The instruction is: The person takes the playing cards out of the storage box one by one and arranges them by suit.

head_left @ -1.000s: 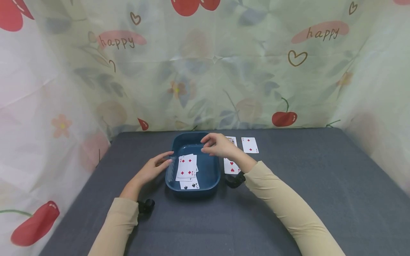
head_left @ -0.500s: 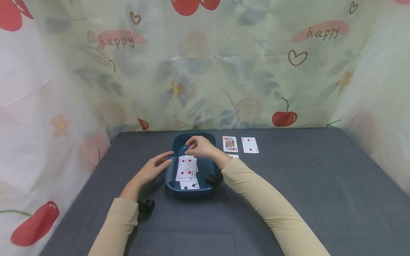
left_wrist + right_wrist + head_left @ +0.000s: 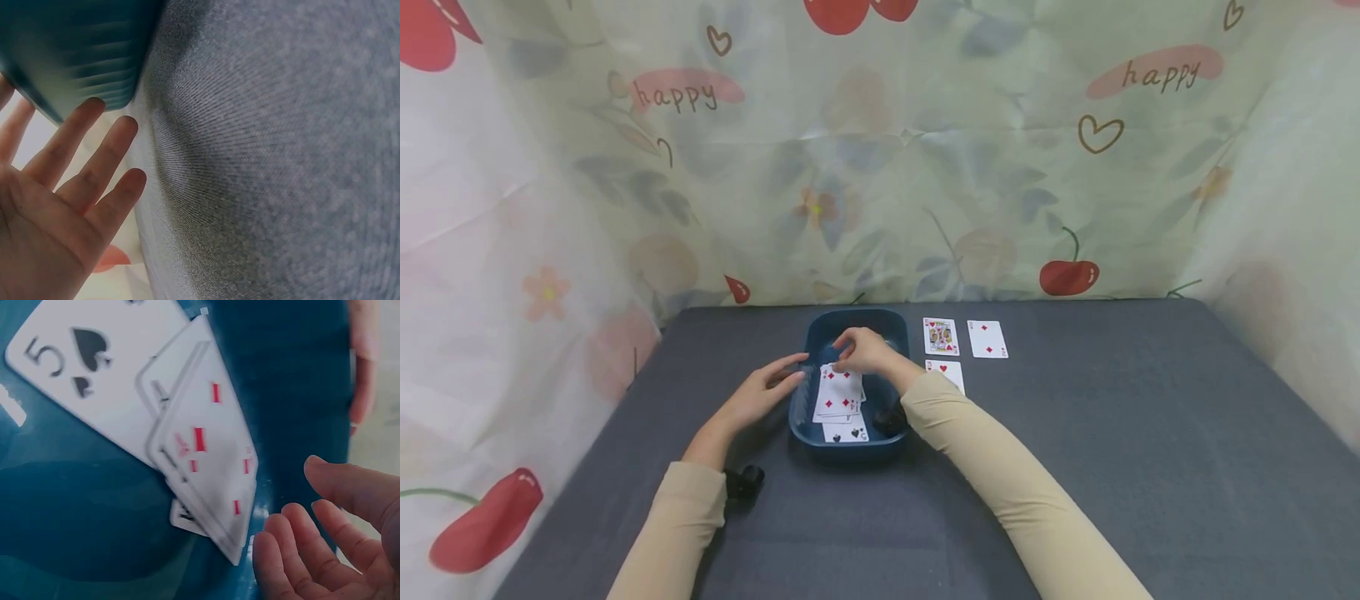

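Playing cards lie overlapped inside a dark blue tray point(image 3: 887, 437); a four of diamonds point(image 3: 838, 396) is on top and a five of spades point(image 3: 846, 432) sticks out at the near end. Above the far end of this pile is my right hand point(image 3: 867, 350). In the right wrist view its thumb point(image 3: 350, 490) stands apart from the bent fingers point(image 3: 312, 556), with no card between them. My left hand point(image 3: 758, 395) reaches the tray's left side, fingertips right at the rim. The left wrist view shows its spread fingers point(image 3: 94, 169) beside the tray wall point(image 3: 81, 50).
Right of the tray, a king card point(image 3: 941, 337), a two of diamonds point(image 3: 988, 339) and a partly hidden heart card point(image 3: 947, 372) lie face up on the grey cloth point(image 3: 1112, 417). A patterned curtain point(image 3: 880, 167) closes off the back and sides.
My right hand has moved left from the tray's right side to over the card pile, uncovering the king and part of the heart card. The left hand stays at the rim.
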Motion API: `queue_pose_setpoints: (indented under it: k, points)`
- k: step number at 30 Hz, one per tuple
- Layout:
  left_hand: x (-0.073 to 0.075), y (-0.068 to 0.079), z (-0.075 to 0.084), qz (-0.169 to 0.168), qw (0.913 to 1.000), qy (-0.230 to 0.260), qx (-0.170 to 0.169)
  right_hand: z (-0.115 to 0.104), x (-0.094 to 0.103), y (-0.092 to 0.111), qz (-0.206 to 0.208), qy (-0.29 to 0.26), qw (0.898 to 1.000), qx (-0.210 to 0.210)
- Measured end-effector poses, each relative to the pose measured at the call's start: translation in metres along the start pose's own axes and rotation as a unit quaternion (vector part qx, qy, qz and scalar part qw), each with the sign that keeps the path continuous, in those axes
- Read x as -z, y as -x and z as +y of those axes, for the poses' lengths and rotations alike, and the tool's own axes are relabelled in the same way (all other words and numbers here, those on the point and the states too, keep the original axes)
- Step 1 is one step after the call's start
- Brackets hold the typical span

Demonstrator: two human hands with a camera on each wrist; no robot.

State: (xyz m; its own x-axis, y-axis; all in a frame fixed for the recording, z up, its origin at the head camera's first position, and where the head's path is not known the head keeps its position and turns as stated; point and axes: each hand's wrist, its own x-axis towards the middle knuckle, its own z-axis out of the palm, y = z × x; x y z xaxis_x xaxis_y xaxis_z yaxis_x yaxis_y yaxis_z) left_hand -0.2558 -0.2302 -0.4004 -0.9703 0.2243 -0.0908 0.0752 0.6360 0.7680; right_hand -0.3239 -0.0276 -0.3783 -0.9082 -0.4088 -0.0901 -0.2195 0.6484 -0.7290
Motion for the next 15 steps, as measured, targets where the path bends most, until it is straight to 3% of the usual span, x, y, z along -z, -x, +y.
queue_pose_setpoints:
  k: [15]
  points:
    - [0.000,0.000,0.000,0.001,1.0000,0.007,-0.006,0.006,-0.013,-0.002,-0.059,0.085,0.995,-0.011]
